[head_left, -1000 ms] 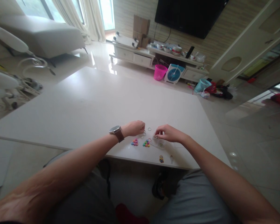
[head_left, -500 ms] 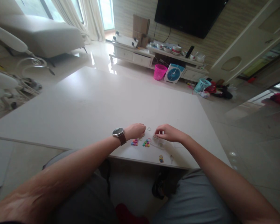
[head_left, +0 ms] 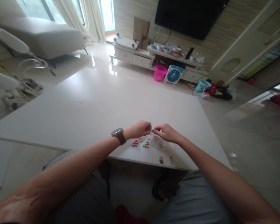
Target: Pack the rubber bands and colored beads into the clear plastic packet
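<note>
Closed in a pinch, my left hand (head_left: 144,127) is over the table with a small ring (head_left: 151,133) at its fingertips. My right hand (head_left: 166,133) meets it from the right, thumb and finger pinched at the same ring; the fingertips are small and partly blurred. Below my right hand lies a clear plastic box (head_left: 156,145) with several rings in it. Nearer to me are a pink-purple bead cluster (head_left: 134,143), a green-multicoloured one (head_left: 146,144) with a pink ring (head_left: 149,140), and a loose ring (head_left: 140,140).
A yellow-and-blue cartoon figure (head_left: 161,160) and a small key-like piece (head_left: 171,160) lie near the front edge of the white table (head_left: 121,96). Beyond it stand a pink basket (head_left: 160,73), a blue fan (head_left: 174,74) and a light-blue basket (head_left: 202,86).
My left hand has moved right, to my right hand, which has lifted slightly off the box and shifted left. The loose rings beside my left hand no longer show separately, except one.
</note>
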### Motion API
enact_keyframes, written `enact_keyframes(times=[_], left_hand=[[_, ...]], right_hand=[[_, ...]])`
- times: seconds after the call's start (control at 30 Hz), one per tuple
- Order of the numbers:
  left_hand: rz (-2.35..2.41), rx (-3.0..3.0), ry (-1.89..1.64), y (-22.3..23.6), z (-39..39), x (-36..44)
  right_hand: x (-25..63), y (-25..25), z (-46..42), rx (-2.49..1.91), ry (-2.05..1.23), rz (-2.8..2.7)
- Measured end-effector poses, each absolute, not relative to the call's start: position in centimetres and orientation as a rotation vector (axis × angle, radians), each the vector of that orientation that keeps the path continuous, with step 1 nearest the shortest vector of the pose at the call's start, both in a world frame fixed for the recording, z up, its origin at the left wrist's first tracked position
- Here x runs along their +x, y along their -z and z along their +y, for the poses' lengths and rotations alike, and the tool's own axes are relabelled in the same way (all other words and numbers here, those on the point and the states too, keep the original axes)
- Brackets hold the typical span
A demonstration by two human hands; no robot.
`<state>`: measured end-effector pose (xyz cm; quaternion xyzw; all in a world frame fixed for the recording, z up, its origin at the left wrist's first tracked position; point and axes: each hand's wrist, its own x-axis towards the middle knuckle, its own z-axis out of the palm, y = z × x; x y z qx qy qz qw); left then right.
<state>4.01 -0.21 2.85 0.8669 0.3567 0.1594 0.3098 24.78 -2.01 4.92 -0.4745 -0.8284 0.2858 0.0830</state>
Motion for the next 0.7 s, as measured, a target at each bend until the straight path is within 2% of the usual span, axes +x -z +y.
enact_keyframes(times=[0.37, 0.7], left_hand=[[0.894, 2.007, -0.585, -3.8, -0.95, 4.14], [0.881, 1.821, -0.625, -3.6, -0.94, 4.22]], right_hand=[[25.24, -4.87, -1.76, -1.41, -1.367, -2.085], [25.23, -4.87, -1.88, -1.375, -1.458, -2.017]])
